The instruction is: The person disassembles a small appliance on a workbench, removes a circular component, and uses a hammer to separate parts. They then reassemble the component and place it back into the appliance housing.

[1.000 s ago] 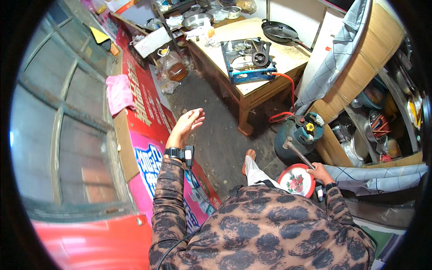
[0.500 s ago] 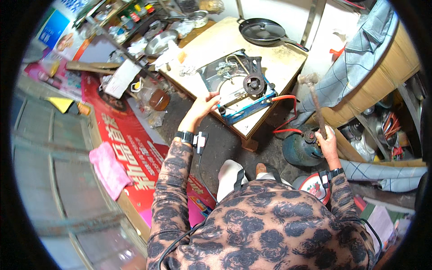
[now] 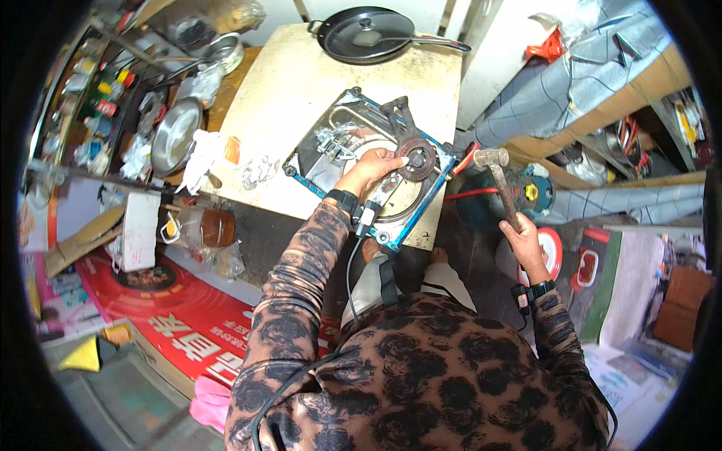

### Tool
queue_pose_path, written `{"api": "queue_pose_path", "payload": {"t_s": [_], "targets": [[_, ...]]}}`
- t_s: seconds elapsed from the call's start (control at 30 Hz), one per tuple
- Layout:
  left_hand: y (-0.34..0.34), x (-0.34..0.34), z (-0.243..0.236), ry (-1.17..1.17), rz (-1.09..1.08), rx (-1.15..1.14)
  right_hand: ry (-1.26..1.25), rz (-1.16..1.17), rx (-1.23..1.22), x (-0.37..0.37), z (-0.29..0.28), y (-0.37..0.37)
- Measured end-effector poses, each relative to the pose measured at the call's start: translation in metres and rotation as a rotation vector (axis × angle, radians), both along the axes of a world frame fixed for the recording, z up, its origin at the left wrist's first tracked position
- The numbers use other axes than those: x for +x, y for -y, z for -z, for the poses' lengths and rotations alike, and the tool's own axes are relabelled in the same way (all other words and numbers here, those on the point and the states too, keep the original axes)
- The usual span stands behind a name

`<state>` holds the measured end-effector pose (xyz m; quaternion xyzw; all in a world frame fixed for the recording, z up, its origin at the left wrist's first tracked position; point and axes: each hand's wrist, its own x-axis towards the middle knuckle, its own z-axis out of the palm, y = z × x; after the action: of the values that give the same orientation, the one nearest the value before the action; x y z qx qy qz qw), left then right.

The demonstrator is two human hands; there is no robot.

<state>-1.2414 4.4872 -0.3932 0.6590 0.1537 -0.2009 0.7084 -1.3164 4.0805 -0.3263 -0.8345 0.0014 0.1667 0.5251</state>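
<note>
A gas stove with a blue frame (image 3: pixel 417 217) lies on the table, its inside showing a curved metal pipe and loose wires. Its round dark burner (image 3: pixel 426 167) sits near the right side. My left hand (image 3: pixel 368 171) reaches over the frame, thumb and fingers closed at the burner's left edge. The fingertips' undersides are hidden. In my right hand (image 3: pixel 524 239), to the right of the table, is a hammer (image 3: pixel 505 189) with a rusty head, held upright by the low end of its handle.
A lidded black frying pan (image 3: pixel 364 39) stands at the table's (image 3: pixel 265 98) back. A red hose (image 3: pixel 474 193) runs from the stove to a green gas cylinder (image 3: pixel 489 213). Metal bowls (image 3: pixel 177 135) and bottles crowd the left shelf. A white-and-red bucket (image 3: pixel 547 254) stands beside my right arm.
My left hand has moved from the stove's near left corner onto the burner. The view has shifted to the right. The hammer stays in my right hand, its head still up.
</note>
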Motion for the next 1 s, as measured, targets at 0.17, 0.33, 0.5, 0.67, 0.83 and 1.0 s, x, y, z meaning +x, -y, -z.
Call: {"api": "queue_pose_path", "payload": {"t_s": [0.17,0.33,0.5,0.67,0.83,1.0], "targets": [[0.0,0.011,-0.005,-0.091,0.165,-0.073,-0.122,0.139,0.007,-0.038,-0.012,-0.016],[-0.004,0.011,-0.008,-0.026,0.211,-0.026,-0.211,0.235,0.015,-0.04,-0.008,-0.024],[-0.031,-0.012,-0.034,-0.025,0.133,-0.256,-0.208,0.191,0.2,-0.03,-0.009,-0.028],[-0.063,-0.028,-0.069,0.036,0.048,-0.431,-0.197,0.074,0.357,-0.019,-0.022,-0.042],[-0.076,-0.048,-0.075,0.037,-0.046,-0.509,-0.26,-0.067,0.449,-0.008,-0.036,-0.066],[-0.086,-0.062,-0.062,0.053,-0.094,-0.582,-0.354,-0.187,0.444,-0.008,-0.048,-0.104]]}}
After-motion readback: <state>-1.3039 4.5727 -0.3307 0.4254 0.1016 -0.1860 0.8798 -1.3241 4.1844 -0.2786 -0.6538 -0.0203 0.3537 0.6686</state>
